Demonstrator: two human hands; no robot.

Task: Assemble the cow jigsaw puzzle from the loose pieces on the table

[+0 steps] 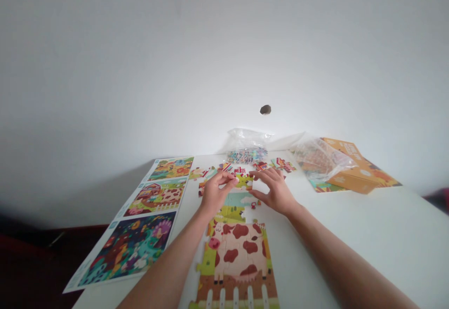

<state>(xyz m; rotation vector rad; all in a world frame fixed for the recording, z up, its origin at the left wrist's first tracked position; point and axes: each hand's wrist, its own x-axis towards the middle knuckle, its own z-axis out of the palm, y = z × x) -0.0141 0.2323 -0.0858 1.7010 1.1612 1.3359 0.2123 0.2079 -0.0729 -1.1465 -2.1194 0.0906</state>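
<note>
Between my two hands is a green jigsaw puzzle piece (243, 182) with dark and white markings. My left hand (216, 191) pinches at its left side, thumb and forefinger together. At its right edge, my right hand (275, 190) curves with forefinger above and thumb below, both touching the piece. Just below lies the joined part of the puzzle (240, 253), showing a brown-spotted cow above a white fence. A narrower joined strip of sky and grass (231, 211) extends from its top. Loose puzzle pieces (282, 164) lie beyond my hands, some partly hidden by them.
A sheet with three printed pictures (154, 215) lies along the table's left side. A clear bag of small pieces (247, 154) rests against the wall. At the back right, an orange box (354, 178) lies partly under clear plastic wrapping (321, 157). The white wall (210, 66) has a hole.
</note>
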